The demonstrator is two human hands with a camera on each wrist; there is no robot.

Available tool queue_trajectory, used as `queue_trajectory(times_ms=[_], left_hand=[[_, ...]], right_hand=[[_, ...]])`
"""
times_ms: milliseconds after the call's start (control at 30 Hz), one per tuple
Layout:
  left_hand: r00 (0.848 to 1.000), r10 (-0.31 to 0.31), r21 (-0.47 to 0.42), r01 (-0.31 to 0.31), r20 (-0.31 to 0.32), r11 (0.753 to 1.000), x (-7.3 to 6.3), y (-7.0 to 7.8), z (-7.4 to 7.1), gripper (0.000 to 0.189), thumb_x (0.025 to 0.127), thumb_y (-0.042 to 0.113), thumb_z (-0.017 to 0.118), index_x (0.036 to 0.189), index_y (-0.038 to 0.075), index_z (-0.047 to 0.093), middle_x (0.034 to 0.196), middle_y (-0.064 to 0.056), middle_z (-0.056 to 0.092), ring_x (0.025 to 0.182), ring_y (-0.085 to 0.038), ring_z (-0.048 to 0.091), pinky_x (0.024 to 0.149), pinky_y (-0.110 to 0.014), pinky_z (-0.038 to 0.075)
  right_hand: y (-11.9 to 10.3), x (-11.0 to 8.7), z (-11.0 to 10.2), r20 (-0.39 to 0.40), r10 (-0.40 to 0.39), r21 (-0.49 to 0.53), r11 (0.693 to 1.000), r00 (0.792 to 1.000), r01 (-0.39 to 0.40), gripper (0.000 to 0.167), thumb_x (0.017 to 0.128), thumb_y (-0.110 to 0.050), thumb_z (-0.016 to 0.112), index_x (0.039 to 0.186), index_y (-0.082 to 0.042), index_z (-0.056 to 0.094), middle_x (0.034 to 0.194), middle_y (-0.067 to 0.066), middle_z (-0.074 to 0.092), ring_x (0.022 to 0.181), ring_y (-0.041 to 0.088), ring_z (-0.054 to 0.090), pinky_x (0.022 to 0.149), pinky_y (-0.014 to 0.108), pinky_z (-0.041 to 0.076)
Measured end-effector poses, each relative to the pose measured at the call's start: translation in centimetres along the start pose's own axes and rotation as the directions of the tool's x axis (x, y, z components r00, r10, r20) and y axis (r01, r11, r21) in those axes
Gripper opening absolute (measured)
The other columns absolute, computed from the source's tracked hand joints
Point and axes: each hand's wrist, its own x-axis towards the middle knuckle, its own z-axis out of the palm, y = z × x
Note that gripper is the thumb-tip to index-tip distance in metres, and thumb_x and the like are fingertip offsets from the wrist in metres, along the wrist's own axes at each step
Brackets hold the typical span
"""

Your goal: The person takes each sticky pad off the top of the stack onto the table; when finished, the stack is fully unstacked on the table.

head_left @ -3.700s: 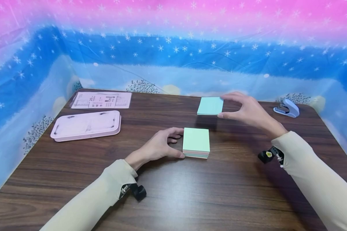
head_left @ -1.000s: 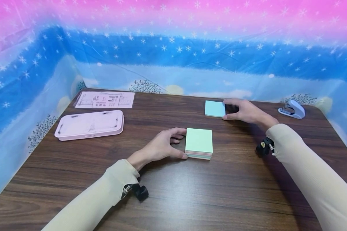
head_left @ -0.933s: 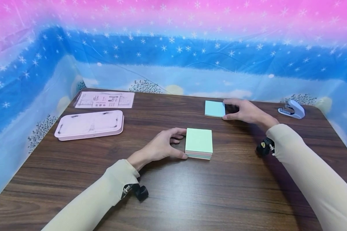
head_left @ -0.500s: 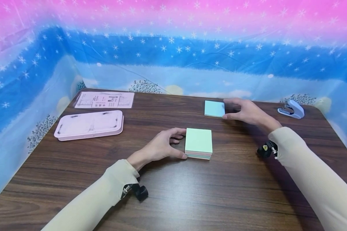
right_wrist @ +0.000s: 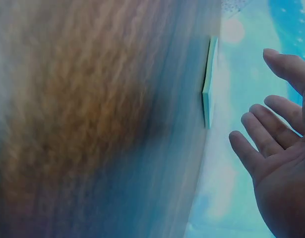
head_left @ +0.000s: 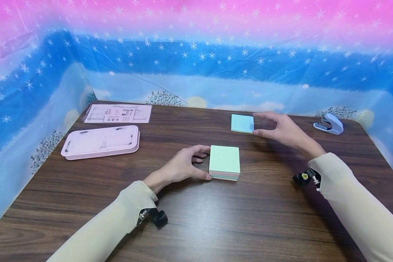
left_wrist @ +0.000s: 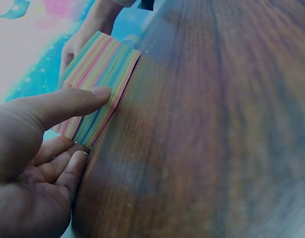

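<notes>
"What does your left hand have?"

"My left hand (head_left: 181, 165) grips a stack of square notepaper (head_left: 224, 159), my thumb at the near left corner and my index finger at the far left corner. From the wrist, I see my thumb lying across its striped side of pink, yellow, green and blue layers."

"Where does the stack sit?"

"Flat on the brown counter (head_left: 196, 222), near the middle, with a pale green sheet on top."

"And the right one?"

"My right hand (head_left: 286, 129) holds nothing. Its thumb and fingers are spread wide, just beside the right edge of a thin blue-green pad (head_left: 242, 123). My right wrist view shows a gap between us. The pad lies flat on the counter, farther from me than the stack."

"What else is around?"

"A pale blue stapler (head_left: 334, 125) at the far right. On my left, a pink case (head_left: 99, 141), with a pink printed packet (head_left: 119, 114) behind it. A snowflake-patterned cloth (head_left: 196, 54) hangs behind the counter."
</notes>
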Motion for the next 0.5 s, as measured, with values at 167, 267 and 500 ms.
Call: queue_trajectory(times_ms=[167,267,500], left_hand=[[1.0,-0.007,0.002,0.007,0.001,1.0,0.0,0.0,-0.1,0.087,0.078,0.007,0.093,0.154,0.002,0.051,0.147,-0.016,0.058,0.13,-0.031,0.06,0.111,-0.038,0.049],[1.0,-0.008,0.003,0.008,0.001,1.0,0.0,-0.1,-0.1,0.087,0.079,0.007,0.093,0.154,0.003,0.052,0.147,-0.016,0.058,0.13,-0.031,0.06,0.111,-0.038,0.049],[1.0,-0.009,-0.001,0.009,0.0,1.0,0.1,0.0,0.0,0.086,0.078,0.006,0.093,0.154,0.003,0.053,0.147,-0.016,0.058,0.129,-0.032,0.06,0.111,-0.039,0.049]], right_hand=[[-0.7,-1.0,0.2,-0.014,-0.008,0.013,1.0,1.0,0.008,0.071,0.097,-0.048,0.077,0.157,-0.018,0.054,0.16,0.008,0.05,0.146,0.036,0.045,0.115,0.066,0.038],[-1.0,-1.5,0.4,-0.016,-0.023,0.038,0.999,1.0,0.023,0.069,0.098,-0.046,0.078,0.157,-0.019,0.054,0.158,0.007,0.052,0.144,0.035,0.047,0.113,0.065,0.04],[-1.7,-2.4,1.1,-0.036,-0.073,0.077,0.994,0.997,0.075,0.063,0.098,-0.039,0.079,0.155,-0.022,0.057,0.154,0.004,0.056,0.143,0.03,0.05,0.113,0.061,0.042]])
